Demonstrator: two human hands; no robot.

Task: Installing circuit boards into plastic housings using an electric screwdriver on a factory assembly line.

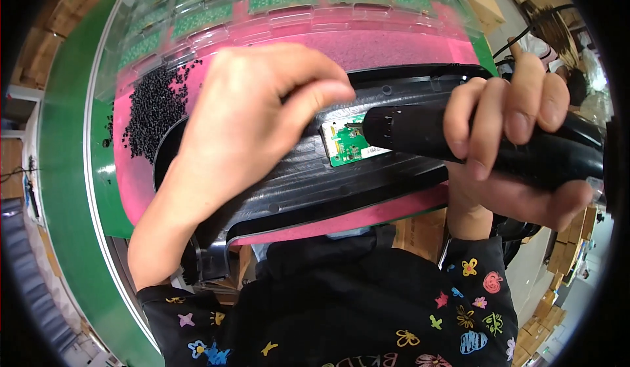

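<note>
My right hand (508,131) is wrapped around a black electric screwdriver (413,129), held nearly level with its nose pointing left. Its tip meets a small green circuit board (351,154), and the tool's body covers the board's right part. The board lies inside a long black plastic housing (295,190), which rests on a pink mat (407,49). Over the housing's left part is my left hand (246,104), fingers curled, with thumb and forefinger drawn together just above the board. Whatever is between those fingertips is hidden.
A heap of small black screws (154,111) is spread at the mat's left. Clear plastic trays (262,22) holding several green circuit boards stand along the far side. The green table (69,124) extends to the left. Cardboard boxes (476,3) lie beyond the far right corner.
</note>
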